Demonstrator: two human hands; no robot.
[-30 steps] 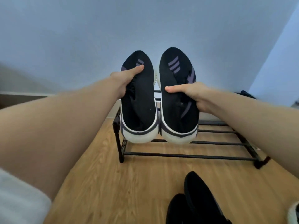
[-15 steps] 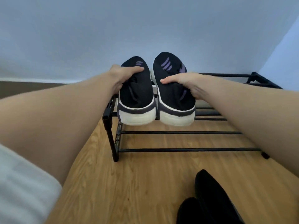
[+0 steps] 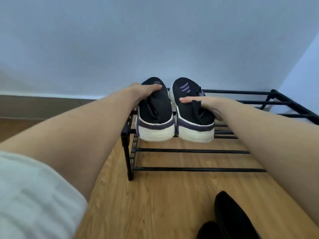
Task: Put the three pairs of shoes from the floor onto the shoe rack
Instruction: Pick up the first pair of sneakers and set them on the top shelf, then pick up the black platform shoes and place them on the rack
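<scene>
Two black sneakers with white soles and purple stripes rest side by side on the left end of the black shoe rack's (image 3: 241,91) top tier, heels toward me. My left hand (image 3: 143,91) grips the left sneaker (image 3: 155,116) across its top. My right hand (image 3: 203,104) grips the right sneaker (image 3: 191,121) the same way. A pair of black shoes (image 3: 229,216) lies on the wooden floor at the bottom right.
The rack stands against a pale wall, with a second wall meeting it at the right. Its lower tier bars (image 3: 189,169) carry nothing. Wooden floor (image 3: 155,204) stretches in front of the rack. My white sleeve (image 3: 31,200) fills the lower left.
Both hands have lowered the sneakers from mid-air, soles tipping down, until they sit on the rack's top tier. The view has tilted and the rack appears larger.
</scene>
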